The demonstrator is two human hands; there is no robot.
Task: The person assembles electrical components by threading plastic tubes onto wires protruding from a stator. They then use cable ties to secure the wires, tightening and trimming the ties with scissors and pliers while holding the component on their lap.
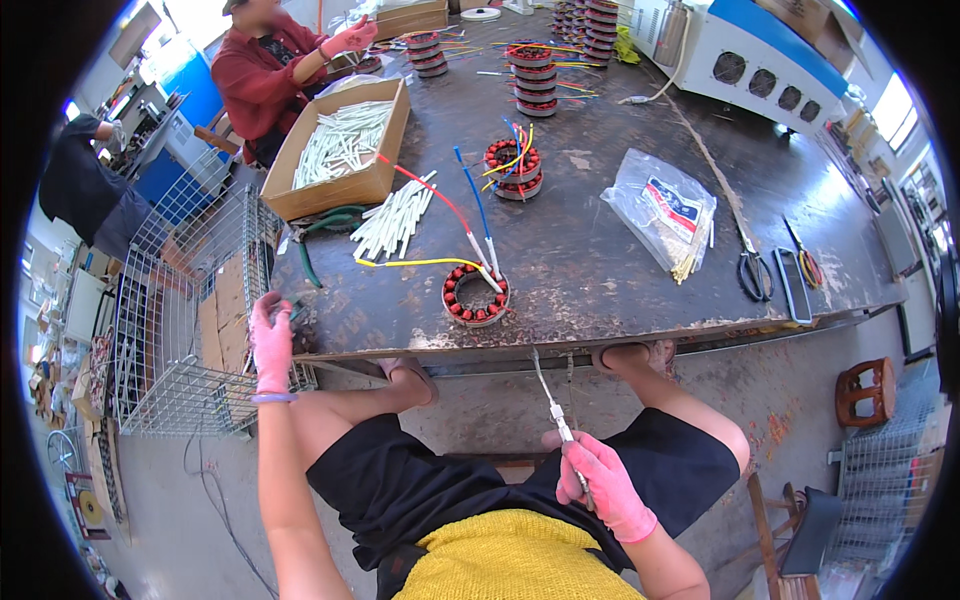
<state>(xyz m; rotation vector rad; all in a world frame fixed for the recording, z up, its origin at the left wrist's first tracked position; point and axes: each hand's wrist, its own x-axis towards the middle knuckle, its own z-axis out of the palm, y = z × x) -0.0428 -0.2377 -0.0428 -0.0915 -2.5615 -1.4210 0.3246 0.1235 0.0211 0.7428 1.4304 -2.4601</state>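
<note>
My left hand [271, 345], in a pink glove, is at the table's near left corner beside the wire basket. Its fingers look loosely bent and apart, with nothing visible in them. Over my lap, my right hand [608, 488], also gloved in pink, is closed round a slim metallic tool [563, 425] with a white collar. A thin pale rod or cord runs from it toward the table edge; its kind is unclear. Near that edge lies a ring-shaped motor stator [477, 318] with red windings. Its red, blue and yellow leads spread out, with white sleeves on some.
White sleeves [395, 220] lie beside a cardboard box [335, 196] of more. Pliers [308, 262], stacked stators [513, 170], a plastic bag [650, 205], scissors [752, 272] and a phone-like frame [793, 290] rest on the table. A wire basket [165, 330] stands left. A co-worker [262, 75] sits far left.
</note>
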